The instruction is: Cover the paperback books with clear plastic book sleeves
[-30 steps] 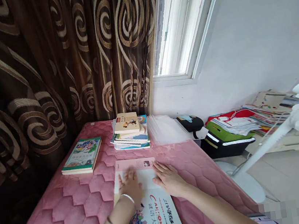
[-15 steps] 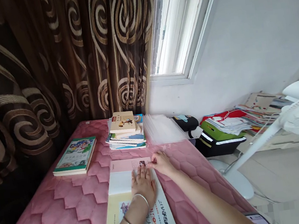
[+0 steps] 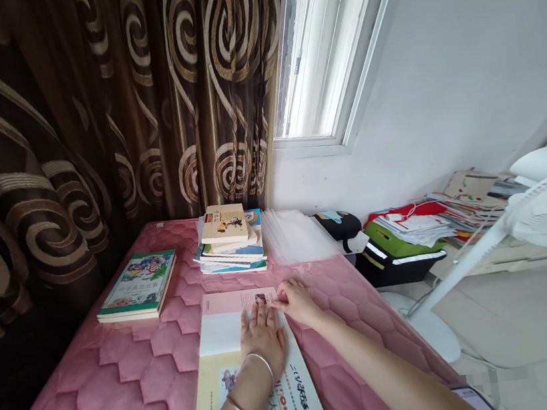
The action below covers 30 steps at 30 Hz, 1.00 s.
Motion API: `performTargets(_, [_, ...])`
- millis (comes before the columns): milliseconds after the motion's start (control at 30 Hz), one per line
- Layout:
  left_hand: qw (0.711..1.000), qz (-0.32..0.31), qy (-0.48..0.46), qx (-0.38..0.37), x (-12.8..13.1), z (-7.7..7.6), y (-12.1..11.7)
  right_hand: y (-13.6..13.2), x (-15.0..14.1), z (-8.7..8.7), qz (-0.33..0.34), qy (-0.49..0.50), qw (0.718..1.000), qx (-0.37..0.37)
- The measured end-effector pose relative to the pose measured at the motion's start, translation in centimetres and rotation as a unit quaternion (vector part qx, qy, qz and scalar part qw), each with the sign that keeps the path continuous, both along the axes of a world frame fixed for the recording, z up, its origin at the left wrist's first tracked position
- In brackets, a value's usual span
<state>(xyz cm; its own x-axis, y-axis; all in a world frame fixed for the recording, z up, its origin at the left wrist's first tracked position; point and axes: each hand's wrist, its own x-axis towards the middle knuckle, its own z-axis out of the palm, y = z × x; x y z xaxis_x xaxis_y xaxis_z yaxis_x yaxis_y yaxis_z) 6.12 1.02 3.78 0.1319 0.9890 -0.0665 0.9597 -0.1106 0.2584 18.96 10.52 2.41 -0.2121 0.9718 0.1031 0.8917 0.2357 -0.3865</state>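
A book cover (image 3: 220, 336) lies spread out on the pink quilted bed surface, its pink flap (image 3: 226, 303) at the far end, with white and yellow panels nearer me. My left hand (image 3: 263, 337) rests flat on the cover, fingers stretched toward the flap, two bracelets on the wrist. At the flap's right edge, my right hand (image 3: 296, 301) has thumb and fingertips pinched on the cover. Whether a thin clear film lies between those fingertips is too small to tell. My left hand and forearm hide part of the printed title.
Beyond the cover stand a stack of books (image 3: 227, 238) and clear plastic sheets (image 3: 298, 235). A green-bordered book (image 3: 138, 287) lies to the left. A phone (image 3: 473, 400) sits at the bed's right edge; a white fan (image 3: 463, 267) stands on the floor beyond.
Both hands keep nearly the same place on the cover. The camera view has shifted slightly, moving the fan and the items at right a little leftward.
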Motion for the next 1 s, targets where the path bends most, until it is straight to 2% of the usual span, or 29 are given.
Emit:
performTargets(133, [1.000,-0.001,0.008,0.009,0.1,-0.3,0.1,-0.1,0.6,0.4,0.012,0.011,1.000,-0.020])
performTargets(267, [1.000,-0.003,0.015,0.012,0.0,-0.3,0.1,1.7,-0.4,1.3,-0.034,-0.001,0.999,-0.036])
performTargets(400, [1.000,-0.004,0.014,0.009,0.0,-0.2,0.2,3.3,-1.6,1.5,-0.074,-0.010,0.997,-0.027])
performTargets(533, [1.000,-0.002,0.012,0.007,0.0,-0.3,0.2,2.7,-1.5,1.0,-0.077,-0.007,0.997,-0.004])
performTargets(700, [1.000,-0.002,0.006,0.011,-0.1,-0.7,0.3,0.5,-0.2,0.8,-0.019,0.007,1.000,-0.012])
performTargets(800, [1.000,-0.005,0.007,0.013,0.0,-1.0,0.4,0.2,0.2,0.9,-0.002,0.004,1.000,-0.024])
performTargets(1000, [1.000,-0.007,0.009,0.009,-0.1,-0.7,0.4,1.6,-1.5,1.5,-0.055,-0.028,0.998,-0.022])
